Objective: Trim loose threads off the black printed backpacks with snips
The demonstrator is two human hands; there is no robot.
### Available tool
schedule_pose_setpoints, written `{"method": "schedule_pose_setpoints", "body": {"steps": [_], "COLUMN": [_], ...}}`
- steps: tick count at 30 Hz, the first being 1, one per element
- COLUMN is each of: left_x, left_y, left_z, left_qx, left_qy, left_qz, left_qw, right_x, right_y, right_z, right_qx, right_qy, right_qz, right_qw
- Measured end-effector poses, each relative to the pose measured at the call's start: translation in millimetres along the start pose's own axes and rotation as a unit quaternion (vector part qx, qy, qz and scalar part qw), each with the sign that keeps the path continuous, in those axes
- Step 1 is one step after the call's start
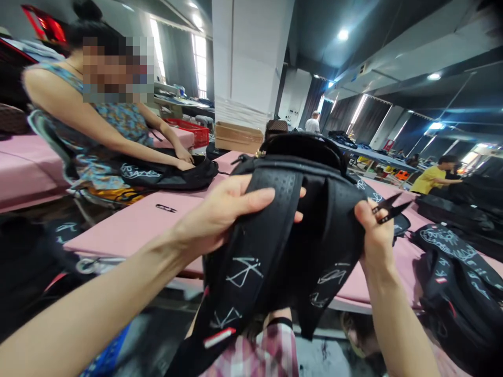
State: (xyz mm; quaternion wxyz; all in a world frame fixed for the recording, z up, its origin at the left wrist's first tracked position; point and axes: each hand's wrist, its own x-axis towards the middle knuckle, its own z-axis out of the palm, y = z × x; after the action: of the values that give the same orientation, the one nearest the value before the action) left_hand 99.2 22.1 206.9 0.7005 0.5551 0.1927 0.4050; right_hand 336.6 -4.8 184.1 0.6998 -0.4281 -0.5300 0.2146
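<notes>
A black backpack [275, 230] with white scribbled drawings stands upright before me, its shoulder straps facing me and its lower part over my lap. My left hand [231, 209] is closed round the upper part of the left shoulder strap [251, 256], thumb in front and fingertips showing behind its edge. On the other side my right hand [375, 235] grips the edge of the right strap [338, 241]. Black thread snips [391, 209] are tucked in that same hand, their blades pointing up and right. The backpack's far side is hidden.
Another pair of snips [165, 208] lies on the pink table [126, 225]. At left a seated co-worker [90, 115] has both hands on another black bag [165, 170]. More black backpacks [451, 262] lie at right. A cardboard box [239, 137] and red crate [192, 132] are behind.
</notes>
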Motion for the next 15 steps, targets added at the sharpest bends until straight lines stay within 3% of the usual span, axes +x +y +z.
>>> {"method": "schedule_pose_setpoints", "body": {"steps": [3, 5, 7, 9, 11, 13, 15], "left_x": [37.4, 64.5, 74.7, 58.6, 23.0, -13.7, -36.2], "left_y": [-12.4, -53.0, -114.4, -181.7, -236.9, -269.7, -282.5], "left_z": [-5.7, -25.9, -54.0, -80.9, -98.4, -104.9, -105.4], "left_qx": [-0.038, -0.074, -0.122, -0.152, -0.177, -0.205, -0.227], "left_qy": [0.043, 0.072, 0.128, 0.179, 0.205, 0.207, 0.202], "left_qz": [0.018, -0.039, -0.161, -0.231, -0.272, -0.292, -0.293], "left_qw": [0.998, 0.994, 0.971, 0.944, 0.923, 0.911, 0.907], "right_x": [22.0, 18.4, -11.5, -63.2, -118.0, -156.1, -171.1], "right_y": [25.2, 75.0, 135.8, 187.2, 216.4, 226.3, 228.3], "right_z": [9.6, 11.9, 10.0, 5.1, -0.9, -5.6, -8.2], "right_qx": [0.013, 0.015, 0.014, -0.023, -0.035, -0.029, -0.021], "right_qy": [0.042, 0.017, -0.011, -0.026, -0.04, -0.049, -0.054], "right_qz": [0.026, 0.13, 0.251, 0.335, 0.387, 0.418, 0.443], "right_qw": [0.999, 0.991, 0.968, 0.942, 0.921, 0.907, 0.895]}}
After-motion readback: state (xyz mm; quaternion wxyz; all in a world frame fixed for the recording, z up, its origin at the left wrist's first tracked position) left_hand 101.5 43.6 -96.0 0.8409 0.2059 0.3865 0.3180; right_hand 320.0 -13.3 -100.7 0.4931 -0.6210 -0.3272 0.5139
